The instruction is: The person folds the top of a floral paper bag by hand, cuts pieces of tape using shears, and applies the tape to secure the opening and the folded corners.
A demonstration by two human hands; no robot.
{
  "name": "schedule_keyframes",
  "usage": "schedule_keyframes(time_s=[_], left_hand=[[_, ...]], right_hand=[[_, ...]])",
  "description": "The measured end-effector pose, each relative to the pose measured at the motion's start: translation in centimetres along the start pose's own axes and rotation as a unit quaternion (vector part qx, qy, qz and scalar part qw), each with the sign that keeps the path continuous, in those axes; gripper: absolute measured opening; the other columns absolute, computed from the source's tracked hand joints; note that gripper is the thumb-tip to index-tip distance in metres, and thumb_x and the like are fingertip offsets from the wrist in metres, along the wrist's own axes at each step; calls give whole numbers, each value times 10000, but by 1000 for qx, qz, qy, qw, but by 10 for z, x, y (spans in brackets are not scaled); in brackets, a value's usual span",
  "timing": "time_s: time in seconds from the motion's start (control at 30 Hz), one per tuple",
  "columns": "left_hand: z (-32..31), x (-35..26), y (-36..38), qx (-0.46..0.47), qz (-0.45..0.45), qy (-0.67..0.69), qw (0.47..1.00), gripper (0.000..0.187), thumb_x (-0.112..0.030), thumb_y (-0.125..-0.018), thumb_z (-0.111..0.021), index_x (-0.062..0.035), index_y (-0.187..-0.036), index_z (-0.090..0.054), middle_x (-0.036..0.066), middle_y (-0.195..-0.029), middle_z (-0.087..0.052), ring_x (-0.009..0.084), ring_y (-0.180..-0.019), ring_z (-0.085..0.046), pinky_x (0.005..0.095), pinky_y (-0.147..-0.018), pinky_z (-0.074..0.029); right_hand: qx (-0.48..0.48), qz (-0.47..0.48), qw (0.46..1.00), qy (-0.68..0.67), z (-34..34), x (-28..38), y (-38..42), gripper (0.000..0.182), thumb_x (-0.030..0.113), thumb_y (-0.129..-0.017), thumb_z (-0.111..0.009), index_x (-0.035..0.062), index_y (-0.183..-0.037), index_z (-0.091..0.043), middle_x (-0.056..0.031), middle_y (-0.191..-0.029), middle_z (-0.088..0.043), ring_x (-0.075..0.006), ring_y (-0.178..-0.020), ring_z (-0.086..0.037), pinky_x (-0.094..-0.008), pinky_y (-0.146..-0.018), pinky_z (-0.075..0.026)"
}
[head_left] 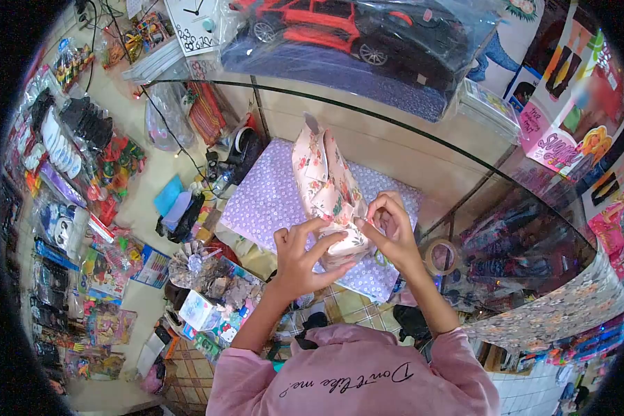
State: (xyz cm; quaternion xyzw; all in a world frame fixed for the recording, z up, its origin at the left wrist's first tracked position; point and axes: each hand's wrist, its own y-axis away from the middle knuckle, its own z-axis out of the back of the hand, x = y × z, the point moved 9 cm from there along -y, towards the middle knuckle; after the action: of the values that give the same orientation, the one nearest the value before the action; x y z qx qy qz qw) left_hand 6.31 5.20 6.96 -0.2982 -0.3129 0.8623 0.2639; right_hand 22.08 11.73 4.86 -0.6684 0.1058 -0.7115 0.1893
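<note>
A parcel in pink, rose-patterned wrapping paper (326, 177) stands in front of me, its far end folded up to a point. My left hand (301, 256) holds the near end, with thumb and fingers spread around the paper. On the other side, my right hand (390, 232) pinches a fold of the same paper between thumb and fingertips. What the paper encloses is hidden. Beneath the parcel lies a purple sheet with small white flowers (260, 191).
A roll of tape (442, 256) is right of the purple sheet. Behind runs a glass counter edge (367, 111), with a bagged red-and-black toy car (326, 28) above it. Packaged goods (111, 267) crowd the left, and boxed dolls (568, 118) stand at right.
</note>
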Motion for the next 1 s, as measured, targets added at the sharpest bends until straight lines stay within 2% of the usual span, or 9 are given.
schedule_keyframes(time_s=[0.13, 0.23, 0.27, 0.37, 0.57, 0.77, 0.87, 0.97, 1.0], left_hand=[[-3, 4, 0, -30, -5, -34, 999, 461, -364, -590, -854, -192, -993, -712, 59, -1130, -576, 196, -1052, -513, 372, -881, -288], [-3, 5, 4, -50, 1, -46, 998, 442, -384, -597, -852, -207, -978, -715, 49, -1142, -564, 201, -1058, -497, 376, -880, -284], [-4, 5, 4, -56, 4, -47, 997, 429, -395, -616, -842, -218, -986, -714, 43, -1147, -558, 198, -1057, -486, 374, -871, -279], [-5, 6, 8, -72, 16, -38, 997, 422, -398, -626, -837, -240, -998, -716, 41, -1154, -544, 205, -1061, -475, 376, -870, -272], [-6, 14, 16, -76, 28, -35, 996, 437, -336, -567, -872, -232, -970, -737, 64, -1164, -529, 244, -1091, -463, 402, -912, -300], [1, 10, 11, -58, 40, -27, 997, 429, -275, -545, -881, -206, -946, -746, 73, -1162, -519, 268, -1117, -448, 418, -943, -313], [3, 12, 9, -50, 59, -4, 997, 418, -233, -561, -876, -183, -954, -743, 94, -1187, -497, 286, -1140, -447, 435, -978, -317], [1, 19, 16, -69, 74, 62, 993, 408, -180, -585, -868, -150, -970, -737, 135, -1244, -462, 313, -1203, -437, 456, -1030, -327], [-1, 22, 18, -82, 77, 92, 989, 404, -162, -594, -864, -138, -976, -735, 150, -1267, -449, 323, -1230, -433, 463, -1049, -331]], right_hand=[[-117, 90, 973, 175, 17, 24, 17, 149, 68, -802, -710, 83, -946, -676, -82, -1056, -447, -168, -932, -466, -277, -792, -396], [-93, 162, 931, 314, 14, 43, 40, 229, 81, -802, -698, 130, -1025, -722, -131, -1164, -462, -249, -1062, -457, -337, -871, -386], [-61, 157, 938, 303, 11, 36, 47, 261, 133, -822, -684, 170, -1077, -728, -160, -1230, -460, -289, -1161, -410, -376, -956, -325], [-41, 149, 913, 377, 3, 37, 52, 243, 193, -865, -641, 202, -1093, -727, -167, -1233, -464, -301, -1203, -375, -409, -997, -269], [-64, 112, 919, 373, 8, 26, 55, 254, 224, -930, -546, 223, -1113, -722, -175, -1239, -454, -302, -1220, -340, -427, -1020, -207], [-54, 72, 932, 350, 6, 29, 55, 239, 213, -930, -560, 209, -1099, -729, -176, -1217, -454, -303, -1216, -323, -422, -1010, -197], [-62, 137, 919, 364, 3, 42, 52, 268, 158, -904, -606, 155, -1156, -698, -180, -1195, -503, -297, -1189, -412, -413, -1006, -284], [-63, 116, 980, 149, 17, 27, 40, 374, 90, -874, -639, 80, -1248, -624, -183, -1162, -562, -291, -1127, -527, -389, -971, -394], [-35, 75, 988, 131, 16, 14, 40, 464, 54, -864, -640, 23, -1317, -543, -193, -1238, -577, -303, -1152, -568, -369, -982, -433]])
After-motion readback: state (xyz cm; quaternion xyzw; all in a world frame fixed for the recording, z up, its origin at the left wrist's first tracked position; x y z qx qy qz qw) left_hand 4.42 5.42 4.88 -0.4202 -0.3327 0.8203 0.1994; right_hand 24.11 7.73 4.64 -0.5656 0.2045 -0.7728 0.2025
